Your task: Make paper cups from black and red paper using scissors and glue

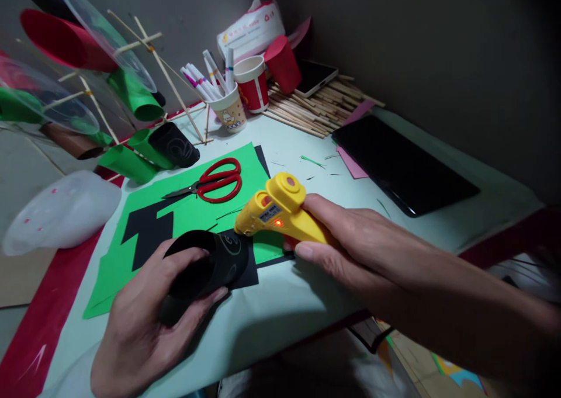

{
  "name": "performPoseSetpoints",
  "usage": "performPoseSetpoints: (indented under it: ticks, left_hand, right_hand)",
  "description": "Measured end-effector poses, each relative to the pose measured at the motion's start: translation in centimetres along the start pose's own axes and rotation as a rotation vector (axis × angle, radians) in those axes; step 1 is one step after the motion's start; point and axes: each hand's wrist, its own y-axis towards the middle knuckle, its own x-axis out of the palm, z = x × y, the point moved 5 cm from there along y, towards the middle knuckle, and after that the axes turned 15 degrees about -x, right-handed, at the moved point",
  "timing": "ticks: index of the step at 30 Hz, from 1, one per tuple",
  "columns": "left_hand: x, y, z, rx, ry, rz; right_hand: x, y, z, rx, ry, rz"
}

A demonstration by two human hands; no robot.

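Observation:
My left hand (pixel 144 322) grips a black paper tube (pixel 225 260) lying on its side, fingers inside its near opening and thumb underneath. A light spiral is drawn on the tube. In my right hand (pixel 337 234) is a yellow hot glue gun (pixel 280 211) with a lit orange light. Its nozzle points left and down at the tube's far end; whether they touch I cannot tell. Beneath the tube lies a piece of black paper (pixel 248 275). Green paper sheets (pixel 109 281) and black cut pieces (pixel 153 240) spread behind, with red-handled scissors (pixel 219 182) on top.
A stick frame (pixel 169 76) with paper tubes and clear discs stands at left, near a white balloon-like bag (pixel 65 211). Behind are a cup of markers (pixel 230 111), a red cup (pixel 252 85), and wooden sticks (pixel 302 114). A black tablet (pixel 403 164) lies at right.

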Motion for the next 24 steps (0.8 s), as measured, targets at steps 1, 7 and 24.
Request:
performPoseSetpoints:
  ticks: [1,7,24]
  left_hand:
    - [0.0,0.0,0.0,0.000,0.003,0.004]
    - [0.1,-0.3,-0.4,-0.033,-0.010,0.003]
    - [0.4,-0.5,-0.7,-0.073,-0.040,-0.029]
  right_hand:
    - [0.1,0.0,0.0,-0.003,0.003,0.000]
    - [0.2,0.2,0.0,-0.015,0.005,0.016]
    - [0.7,-0.1,0.0,-0.021,-0.057,0.020]
